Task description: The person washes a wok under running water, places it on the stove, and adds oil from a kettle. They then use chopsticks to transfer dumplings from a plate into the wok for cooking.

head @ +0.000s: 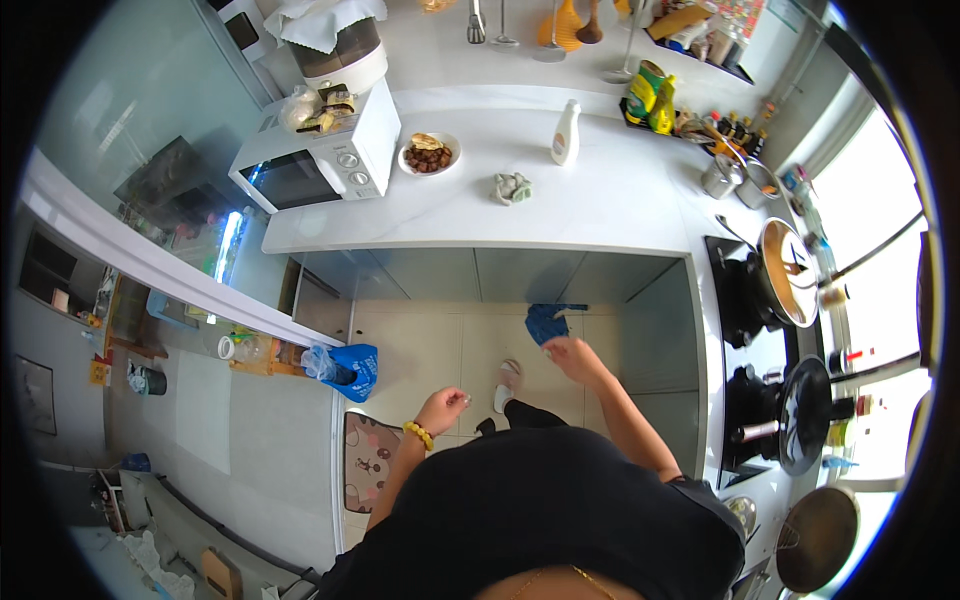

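My left hand [442, 411], with a yellow beaded bracelet [418, 435] at its wrist, hangs over the tiled floor with its fingers curled. A small shine shows at its fingertips; whether they pinch anything is unclear. My right hand [579, 361] is lowered with bent fingers. In the picture its fingertips meet the lower edge of a crumpled blue bag or cloth [547, 322] by the base cabinets; I cannot tell whether they touch. Ahead on the white countertop [465, 217] are a crumpled cloth [512, 188], a white bottle [566, 133] and a bowl of dark food pieces [428, 154].
A white microwave [322, 161] stands at the counter's left end. To the right, a gas cooktop [750, 375] carries a wok [787, 274] and a dark pan [805, 416]. A blue plastic bag [358, 373] and a floor mat [369, 461] lie near the sliding-door track.
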### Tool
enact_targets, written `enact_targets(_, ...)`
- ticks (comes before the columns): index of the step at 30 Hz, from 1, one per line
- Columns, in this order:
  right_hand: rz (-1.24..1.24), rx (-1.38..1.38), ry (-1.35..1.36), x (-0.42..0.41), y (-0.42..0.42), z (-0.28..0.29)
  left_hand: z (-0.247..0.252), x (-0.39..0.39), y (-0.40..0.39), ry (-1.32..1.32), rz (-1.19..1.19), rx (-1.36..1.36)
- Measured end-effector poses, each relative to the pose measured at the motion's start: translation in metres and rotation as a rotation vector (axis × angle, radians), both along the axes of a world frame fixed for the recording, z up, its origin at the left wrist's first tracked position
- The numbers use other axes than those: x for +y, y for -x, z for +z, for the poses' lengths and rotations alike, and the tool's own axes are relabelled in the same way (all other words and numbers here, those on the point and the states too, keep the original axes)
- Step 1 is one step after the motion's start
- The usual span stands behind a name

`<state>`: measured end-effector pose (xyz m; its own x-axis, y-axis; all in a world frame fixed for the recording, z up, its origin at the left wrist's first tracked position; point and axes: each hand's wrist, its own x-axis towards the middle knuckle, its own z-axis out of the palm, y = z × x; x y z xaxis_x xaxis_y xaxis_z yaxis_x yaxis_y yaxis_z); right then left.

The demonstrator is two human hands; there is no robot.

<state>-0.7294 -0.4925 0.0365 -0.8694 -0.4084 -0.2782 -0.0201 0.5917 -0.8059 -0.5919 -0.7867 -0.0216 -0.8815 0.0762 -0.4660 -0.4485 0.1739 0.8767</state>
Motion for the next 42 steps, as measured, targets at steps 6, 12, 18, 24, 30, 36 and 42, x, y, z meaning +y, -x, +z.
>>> enact_targets(6,-0.215,0.286,-0.146,-0.091,0.196,-0.056,0.021,-0.051,0.090,-0.087,0.241,-0.048)
enact_targets(12,-0.392,0.430,-0.371,-0.172,0.323,-0.065,0.017,-0.101,0.120,-0.151,0.339,-0.137)
enact_targets(18,-0.475,0.314,-0.603,-0.221,0.380,-0.099,0.006,-0.172,0.150,-0.067,0.252,-0.143)
enact_targets(24,-0.298,0.682,-0.326,-0.293,0.337,-0.146,-0.003,-0.260,0.180,-0.009,0.411,-0.140)
enact_targets(30,0.172,0.652,-0.087,-0.483,0.266,-0.135,-0.005,-0.331,0.154,0.114,0.425,-0.202)
enact_targets(36,0.609,0.614,0.062,-0.674,0.276,-0.150,-0.004,-0.346,0.105,0.006,0.689,-0.237)
enact_targets(42,0.807,0.723,-0.094,-0.789,0.273,-0.138,-0.001,-0.358,0.099,0.068,0.708,-0.340)
